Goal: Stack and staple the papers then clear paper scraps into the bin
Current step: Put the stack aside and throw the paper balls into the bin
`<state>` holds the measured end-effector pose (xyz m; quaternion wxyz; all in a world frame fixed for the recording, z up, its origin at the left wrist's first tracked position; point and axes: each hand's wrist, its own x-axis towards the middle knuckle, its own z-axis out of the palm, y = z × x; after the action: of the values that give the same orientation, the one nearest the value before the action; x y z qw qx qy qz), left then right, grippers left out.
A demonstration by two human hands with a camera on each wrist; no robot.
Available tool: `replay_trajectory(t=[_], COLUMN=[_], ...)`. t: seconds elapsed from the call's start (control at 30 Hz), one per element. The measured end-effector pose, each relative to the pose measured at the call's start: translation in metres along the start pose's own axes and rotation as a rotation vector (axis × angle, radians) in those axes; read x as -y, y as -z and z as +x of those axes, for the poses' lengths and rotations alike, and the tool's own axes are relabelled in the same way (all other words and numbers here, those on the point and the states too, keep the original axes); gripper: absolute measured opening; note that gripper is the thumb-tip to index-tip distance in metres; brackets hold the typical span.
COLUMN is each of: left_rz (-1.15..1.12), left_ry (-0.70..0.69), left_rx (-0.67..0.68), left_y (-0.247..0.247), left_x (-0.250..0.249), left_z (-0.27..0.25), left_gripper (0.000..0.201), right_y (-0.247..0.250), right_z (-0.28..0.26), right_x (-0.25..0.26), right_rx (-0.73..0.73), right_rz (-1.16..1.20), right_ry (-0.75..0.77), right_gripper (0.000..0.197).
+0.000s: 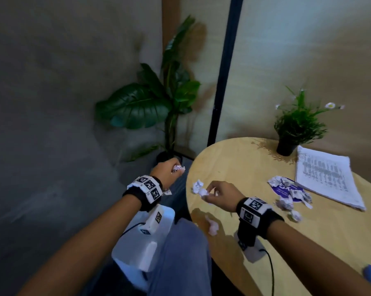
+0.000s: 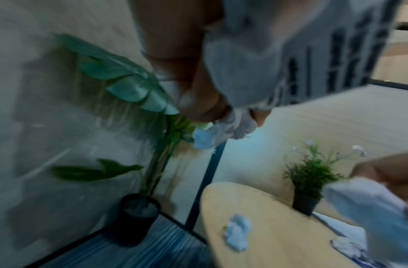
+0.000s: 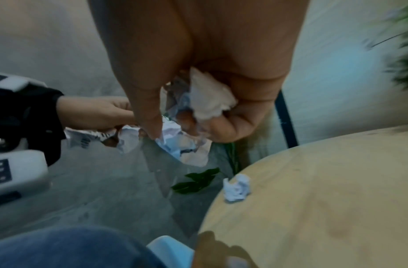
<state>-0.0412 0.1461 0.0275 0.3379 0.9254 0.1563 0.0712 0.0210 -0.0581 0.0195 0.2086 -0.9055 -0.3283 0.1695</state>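
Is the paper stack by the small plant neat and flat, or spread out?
Flat and gathered: the paper stack lies as one squared pile on the table beside the small potted plant. Whether it is stapled cannot be told.

Blurred left hand (image 2: 187,72) gripping crumpled paper (image 2: 235,125), 1 scrap (image 2: 237,232) on round table (image 2: 278,217), small potted plant (image 2: 311,181)

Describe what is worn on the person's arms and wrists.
Both forearms are bare, with no sleeves. Each wrist carries a black strap topped by white blocks printed with black square codes. A white camera box hangs under each wrist, trailing a black cable.
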Motion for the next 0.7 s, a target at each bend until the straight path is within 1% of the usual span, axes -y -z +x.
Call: replay_trajectory(t=[0.13, 0.23, 0.33, 0.37, 0.5, 0.6, 0.7], left_rz=[-0.058, -0.083, -0.139, -0.159, -0.263, -0.269, -0.272], left_ry=[0.116, 0.192, 0.253, 0.279, 0.353, 0.369, 0.369], left_rx=[-0.019, -0.025, -0.055, -0.061, -0.03, -0.022, -0.019], left_y=[-0.002, -0.014, -0.026, -0.029, -0.044, -0.053, -0.059], left_x=[0.063, 0.099, 0.125, 0.132, 0.152, 0.165, 0.175], left_z=[-0.027, -0.038, -0.042, -0.042, -0.041, -0.041, -0.041], left_gripper=[0.018, 0.015, 0.021, 0.023, 0.02, 0.023, 0.025], right_y=[-0.029, -0.042, -0.055, -0.061, -0.084, -0.096, -0.106], right_z=[0.031, 0.056, 0.081, 0.088, 0.11, 0.125, 0.136], right_x=[0.053, 0.078, 0.096, 0.099, 0.106, 0.105, 0.103], right_rx=[0.095, 0.166, 0.279, 0.316, 0.41, 0.464, 0.511], right_rz=[-0.073, -0.149, -0.232, -0.266, -0.392, -0.439, -0.474], right_ry=[0.094, 0.151, 0.204, 0.216, 0.223, 0.217, 0.229], right_gripper=[0.034, 0.036, 0.035, 0.035, 0.036, 0.042, 0.039])
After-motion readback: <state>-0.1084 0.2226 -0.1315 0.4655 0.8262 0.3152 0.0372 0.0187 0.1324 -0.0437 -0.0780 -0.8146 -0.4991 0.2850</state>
